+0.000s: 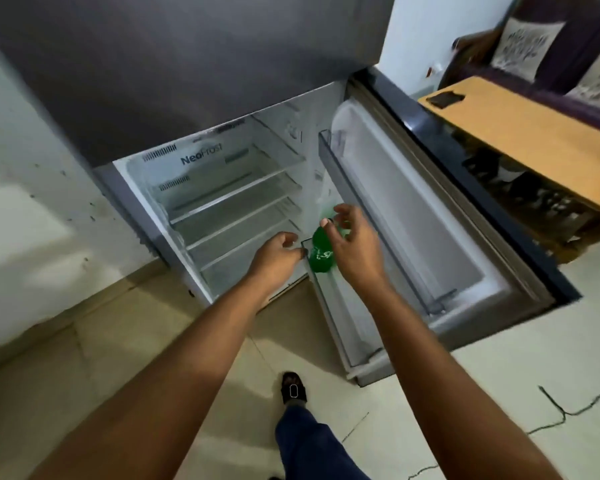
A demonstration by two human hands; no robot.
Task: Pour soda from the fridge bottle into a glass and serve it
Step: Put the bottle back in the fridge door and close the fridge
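— Both hands were at the fridge (229, 188); where was the bottle (321, 252)?
— In the lower door shelf (329, 306), at its inner end. Right hand (352, 244) loosely spread over it, left hand (278, 252) relaxed, gripping nothing

The lower door shelf (329, 303) of the open fridge (222, 202) is carrying a green bottle (321, 254), which is standing at its inner end; the glass shelves (236, 216) inside are sitting bare; the wooden table (520, 133) at right is bearing a dark flat object (445, 98) near its far corner.
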